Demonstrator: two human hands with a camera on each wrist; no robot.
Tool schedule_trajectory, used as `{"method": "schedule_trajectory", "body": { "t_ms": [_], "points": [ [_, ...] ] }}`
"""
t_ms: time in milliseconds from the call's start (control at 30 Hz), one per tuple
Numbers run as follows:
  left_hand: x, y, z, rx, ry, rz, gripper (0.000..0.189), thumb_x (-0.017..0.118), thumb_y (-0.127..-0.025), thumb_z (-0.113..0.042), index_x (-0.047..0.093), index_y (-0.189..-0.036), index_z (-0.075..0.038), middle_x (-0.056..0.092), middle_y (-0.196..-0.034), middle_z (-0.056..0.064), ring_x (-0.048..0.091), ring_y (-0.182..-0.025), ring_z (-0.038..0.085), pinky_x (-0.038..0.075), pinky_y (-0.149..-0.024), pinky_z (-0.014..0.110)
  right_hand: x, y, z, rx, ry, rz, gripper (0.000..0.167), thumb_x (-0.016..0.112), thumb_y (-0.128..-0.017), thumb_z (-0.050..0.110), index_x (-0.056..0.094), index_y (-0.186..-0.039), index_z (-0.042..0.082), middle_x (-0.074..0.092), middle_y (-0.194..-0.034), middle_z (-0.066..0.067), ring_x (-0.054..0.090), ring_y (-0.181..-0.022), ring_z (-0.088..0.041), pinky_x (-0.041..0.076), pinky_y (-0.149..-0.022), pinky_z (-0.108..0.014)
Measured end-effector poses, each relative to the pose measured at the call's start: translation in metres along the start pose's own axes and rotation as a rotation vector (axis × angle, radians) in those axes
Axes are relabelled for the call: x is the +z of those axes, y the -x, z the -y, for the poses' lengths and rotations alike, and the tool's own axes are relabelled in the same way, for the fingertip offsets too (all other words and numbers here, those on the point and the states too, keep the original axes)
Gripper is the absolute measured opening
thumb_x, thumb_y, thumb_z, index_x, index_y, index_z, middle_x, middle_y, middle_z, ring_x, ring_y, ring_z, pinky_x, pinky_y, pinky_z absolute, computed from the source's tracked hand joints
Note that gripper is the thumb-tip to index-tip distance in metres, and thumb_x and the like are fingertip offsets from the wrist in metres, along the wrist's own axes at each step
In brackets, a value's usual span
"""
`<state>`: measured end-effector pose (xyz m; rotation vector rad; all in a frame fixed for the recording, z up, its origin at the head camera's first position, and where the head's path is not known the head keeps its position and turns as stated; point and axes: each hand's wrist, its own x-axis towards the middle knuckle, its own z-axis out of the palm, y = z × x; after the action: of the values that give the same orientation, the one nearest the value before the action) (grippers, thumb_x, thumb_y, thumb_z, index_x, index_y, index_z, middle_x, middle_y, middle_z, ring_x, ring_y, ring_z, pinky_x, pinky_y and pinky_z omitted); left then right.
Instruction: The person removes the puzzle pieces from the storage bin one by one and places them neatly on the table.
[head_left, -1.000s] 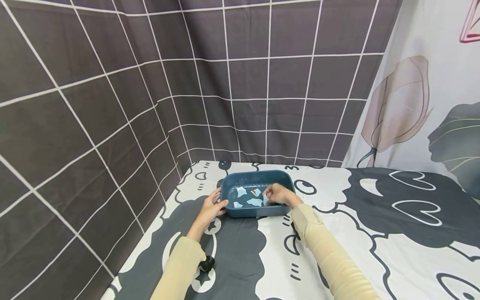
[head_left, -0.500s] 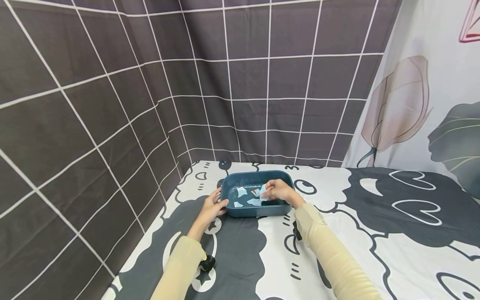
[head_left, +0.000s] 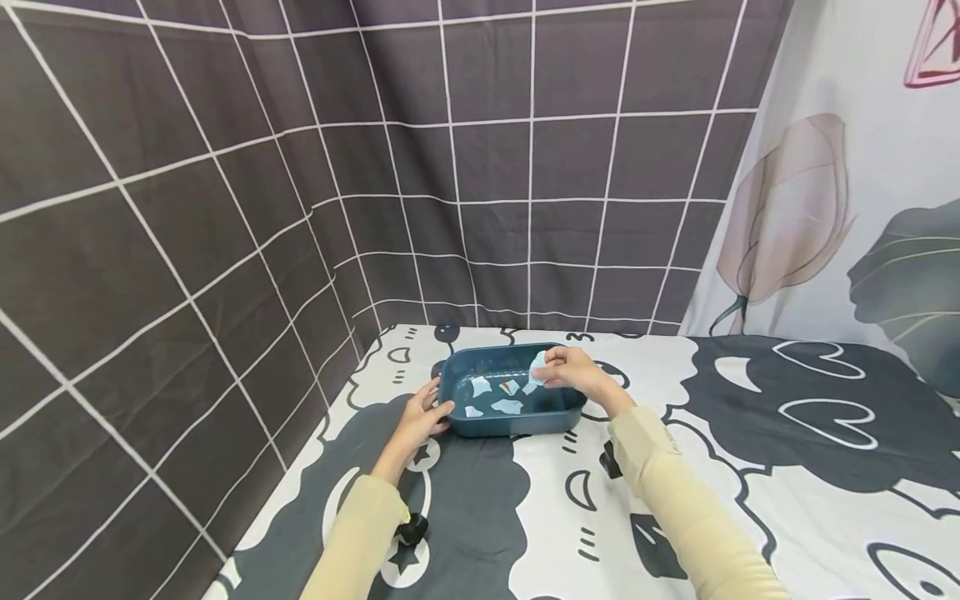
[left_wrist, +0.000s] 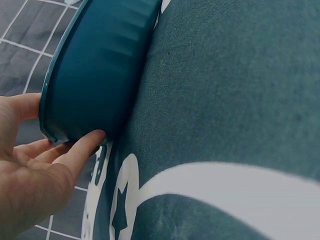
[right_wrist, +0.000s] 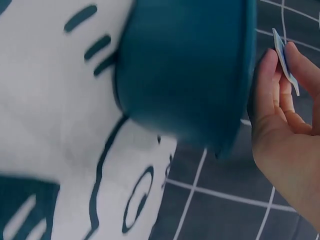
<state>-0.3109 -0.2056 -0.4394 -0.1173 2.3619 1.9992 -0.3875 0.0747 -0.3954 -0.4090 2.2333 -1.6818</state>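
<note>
A dark teal plastic basin (head_left: 510, 425) stands on the patterned cloth in the head view. My left hand (head_left: 418, 418) grips its near left corner. In the left wrist view the thumb lies at the rim and the other fingers reach round the end wall. My right hand (head_left: 583, 375), over the basin's right end, pinches a thin, flat light blue scrap (head_left: 537, 367) with ragged edges. The right wrist view shows this scrap (right_wrist: 286, 62) edge-on between thumb and fingertips. Several more scraps lie on the basin floor, among them a wide one (head_left: 507, 407) and one with a reddish mark (head_left: 509, 387).
The cloth (head_left: 555, 550) under the basin is printed with white and dark grey cartoon shapes. A dark grid-patterned curtain (head_left: 495, 233) hangs behind and to the left. At the right hangs a white curtain (head_left: 795, 208) with flower prints.
My right hand has lifted the pinched scrap from the basin floor, moving up and slightly right. Another scrap now shows where the hand was. My left hand stays at the corner.
</note>
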Motion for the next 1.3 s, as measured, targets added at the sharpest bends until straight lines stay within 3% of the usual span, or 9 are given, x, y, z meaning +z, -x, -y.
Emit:
{"method": "schedule_trajectory", "body": {
  "t_ms": [267, 500, 700, 867, 1100, 1300],
  "points": [
    [-0.001, -0.001, 0.003, -0.003, 0.006, 0.006, 0.063, 0.053, -0.099, -0.007, 0.023, -0.154, -0.004, 0.029, -0.155, 0.030, 0.046, -0.134, 0.045, 0.051, -0.103, 0.051, -0.033, 0.025, -0.004, 0.006, 0.002, -0.064, 0.029, 0.065, -0.091, 0.008, 0.049, -0.110, -0.007, 0.064, -0.081, 0.009, 0.066, -0.077, -0.004, 0.062, -0.079, -0.019],
    [-0.003, 0.001, 0.001, -0.025, -0.016, -0.008, 0.064, 0.053, -0.098, -0.007, 0.022, -0.154, -0.003, 0.028, -0.155, 0.030, 0.046, -0.133, 0.046, 0.052, -0.102, 0.049, -0.058, 0.046, -0.016, 0.043, 0.058, -0.115, 0.021, 0.065, -0.091, 0.012, 0.048, -0.095, 0.001, 0.054, -0.075, 0.007, 0.062, -0.075, -0.004, 0.061, -0.077, -0.017],
    [-0.003, -0.001, 0.002, -0.032, -0.021, 0.000, 0.066, 0.054, -0.098, -0.008, 0.021, -0.155, -0.004, 0.027, -0.156, 0.030, 0.045, -0.133, 0.046, 0.052, -0.102, 0.048, -0.073, 0.063, -0.028, 0.132, 0.056, -0.091, 0.019, 0.065, -0.092, 0.012, 0.048, -0.093, 0.003, 0.058, -0.076, 0.005, 0.061, -0.068, -0.001, 0.059, -0.066, -0.012],
    [-0.003, 0.000, -0.002, -0.024, -0.032, 0.013, 0.065, 0.052, -0.099, -0.008, 0.019, -0.155, -0.003, 0.027, -0.156, 0.030, 0.044, -0.133, 0.047, 0.051, -0.104, 0.049, -0.075, 0.072, -0.036, 0.222, 0.038, -0.034, 0.017, 0.066, -0.091, 0.009, 0.049, -0.089, 0.005, 0.059, -0.065, 0.006, 0.059, -0.058, -0.001, 0.055, -0.057, -0.011],
    [-0.004, -0.001, -0.005, -0.030, -0.042, 0.017, 0.065, 0.052, -0.099, -0.009, 0.019, -0.155, -0.003, 0.028, -0.156, 0.029, 0.045, -0.134, 0.046, 0.051, -0.104, 0.049, -0.067, 0.071, -0.050, 0.259, 0.048, 0.074, 0.013, 0.064, -0.091, 0.008, 0.051, -0.087, 0.007, 0.058, -0.062, 0.006, 0.057, -0.058, -0.001, 0.052, -0.055, -0.009],
    [-0.001, 0.002, -0.005, -0.045, -0.040, 0.010, 0.066, 0.053, -0.099, -0.009, 0.020, -0.155, -0.004, 0.028, -0.156, 0.028, 0.046, -0.134, 0.045, 0.052, -0.103, 0.048, -0.060, 0.071, -0.058, 0.305, 0.067, 0.078, 0.012, 0.065, -0.091, 0.009, 0.055, -0.084, 0.008, 0.057, -0.063, 0.007, 0.055, -0.058, -0.001, 0.052, -0.055, -0.009]
  ]
}}
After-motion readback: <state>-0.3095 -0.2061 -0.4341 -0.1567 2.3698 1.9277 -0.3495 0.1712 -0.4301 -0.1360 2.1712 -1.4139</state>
